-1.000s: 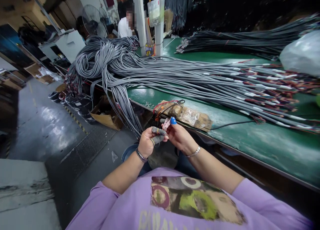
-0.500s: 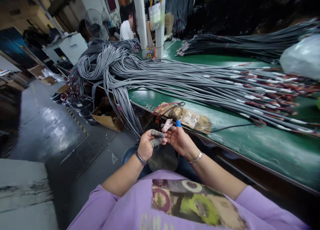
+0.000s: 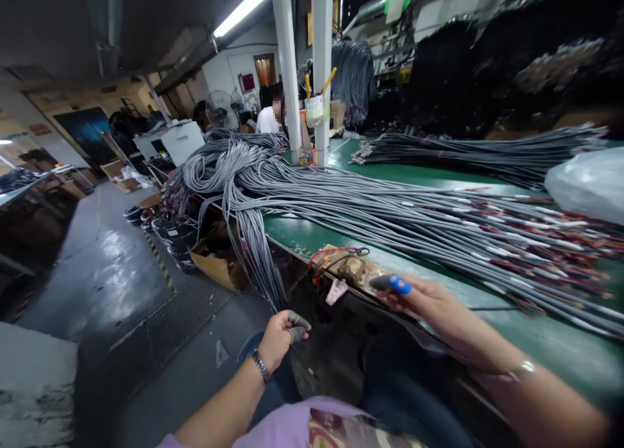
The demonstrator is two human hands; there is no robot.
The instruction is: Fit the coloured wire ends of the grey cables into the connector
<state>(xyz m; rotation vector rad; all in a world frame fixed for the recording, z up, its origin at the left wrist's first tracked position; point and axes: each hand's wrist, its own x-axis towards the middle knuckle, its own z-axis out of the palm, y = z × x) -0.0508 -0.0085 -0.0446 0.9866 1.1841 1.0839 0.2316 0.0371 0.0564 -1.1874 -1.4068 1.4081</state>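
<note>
My left hand (image 3: 279, 339) is over my lap, below the bench edge. Its thumb and fingertips, in grey finger cots, are pinched together; anything between them is too small to make out. My right hand (image 3: 414, 297) reaches out over the bench edge, slightly blurred. A blue finger cot covers its thumb, which lies against a grey-covered finger beside the taped cardboard piece (image 3: 363, 272). What this pinch holds, if anything, is not visible. A pale pink piece (image 3: 336, 292) hangs at the bench edge between my hands, under red and black wires (image 3: 336, 253).
Long grey cables (image 3: 341, 197) with stripped ends lie along the green bench (image 3: 302, 230), some drooping over its edge. Darker cables (image 3: 468, 152) and a clear plastic bag (image 3: 587, 181) are behind. A cardboard box (image 3: 219, 259) stands on the floor. A person (image 3: 268, 119) sits beyond the posts.
My hands were together in front of me; now they are apart. The right has moved right and outward to the taped cardboard, the left slightly down. The view has tilted up.
</note>
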